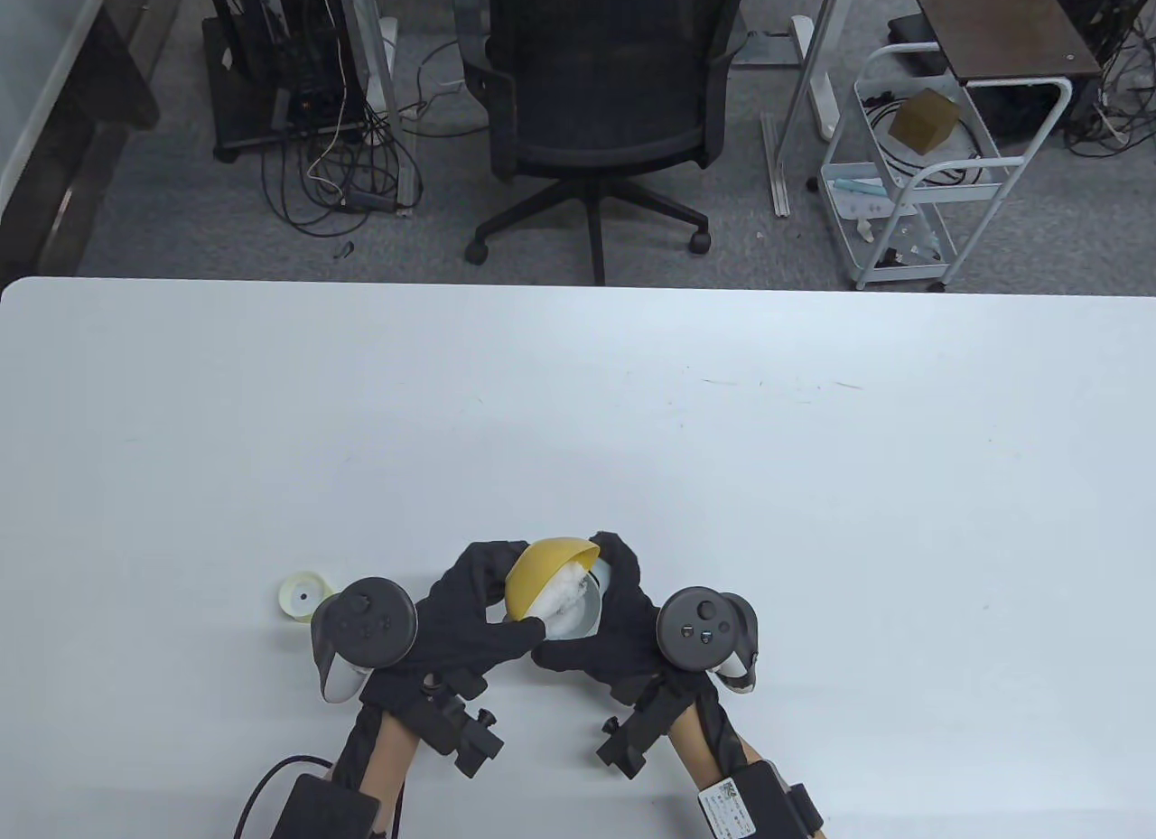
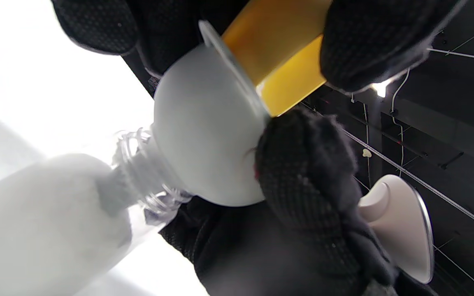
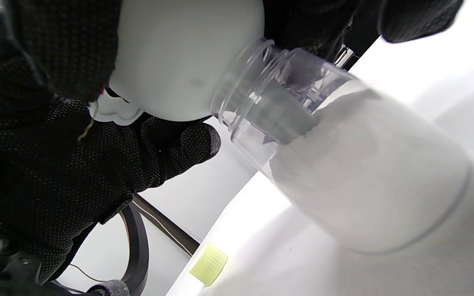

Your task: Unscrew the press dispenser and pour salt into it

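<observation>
Near the front edge of the tabletop (image 1: 578, 424), between the two hands, stands the clear dispenser bottle (image 3: 368, 181), uncapped, its threaded neck exposed. A white funnel (image 2: 204, 135) is seated in that neck, spout down inside it. White salt (image 2: 35, 222) fills most of the bottle body, to just below the shoulder. In the table view more salt lies heaped in the funnel mouth.

A yellow bowl (image 1: 540, 575) is tipped steeply over the funnel, its rim resting at the funnel's edge. The left hand (image 1: 470, 604) grips this bowl, fingers closed around its outer wall. The right hand (image 1: 623, 622) is closed about the funnel and bottle neck region, steadying them; exactly which of the two its fingers bear on cannot be told.

A pale yellow-green screw cap (image 1: 303, 597) lies on the tabletop just left of the left hand, apart from the bottle.

Judgement: unscrewing is complete and the pouring step is in hand, well advanced. Since the bottle is close to full and salt is backing up in the funnel, the next move calls for levelling the bowl to stop the flow, then letting the funnel drain before lifting it. Overfilling and spillage at the neck are the principal risks.
</observation>
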Tool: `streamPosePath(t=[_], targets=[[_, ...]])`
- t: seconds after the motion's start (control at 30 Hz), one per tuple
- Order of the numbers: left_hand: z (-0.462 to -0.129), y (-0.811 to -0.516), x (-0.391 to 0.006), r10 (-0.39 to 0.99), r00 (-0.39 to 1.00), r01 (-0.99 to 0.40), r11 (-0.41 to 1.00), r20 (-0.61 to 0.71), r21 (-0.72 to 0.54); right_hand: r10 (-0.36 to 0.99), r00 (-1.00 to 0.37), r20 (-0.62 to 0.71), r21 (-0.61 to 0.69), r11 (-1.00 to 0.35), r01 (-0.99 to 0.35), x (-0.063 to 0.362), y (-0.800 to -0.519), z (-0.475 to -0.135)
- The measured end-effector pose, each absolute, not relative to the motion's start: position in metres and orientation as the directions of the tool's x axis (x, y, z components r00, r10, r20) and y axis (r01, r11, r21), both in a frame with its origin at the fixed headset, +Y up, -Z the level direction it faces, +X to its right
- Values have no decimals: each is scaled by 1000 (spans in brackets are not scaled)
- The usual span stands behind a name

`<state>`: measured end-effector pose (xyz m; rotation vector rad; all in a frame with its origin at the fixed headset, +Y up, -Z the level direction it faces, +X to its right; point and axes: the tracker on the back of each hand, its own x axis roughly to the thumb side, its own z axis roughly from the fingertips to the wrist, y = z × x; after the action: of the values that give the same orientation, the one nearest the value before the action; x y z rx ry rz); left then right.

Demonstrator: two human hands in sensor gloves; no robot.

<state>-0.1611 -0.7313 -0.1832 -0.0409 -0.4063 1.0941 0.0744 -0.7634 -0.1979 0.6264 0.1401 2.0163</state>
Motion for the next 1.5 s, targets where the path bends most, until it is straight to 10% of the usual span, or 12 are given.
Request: streamPosePath(t=[1.5], targets=[[-182,-727,-162,857,405,-846,483,317,-224,846,-385,370,350,-511,-785,75,-763,-198]])
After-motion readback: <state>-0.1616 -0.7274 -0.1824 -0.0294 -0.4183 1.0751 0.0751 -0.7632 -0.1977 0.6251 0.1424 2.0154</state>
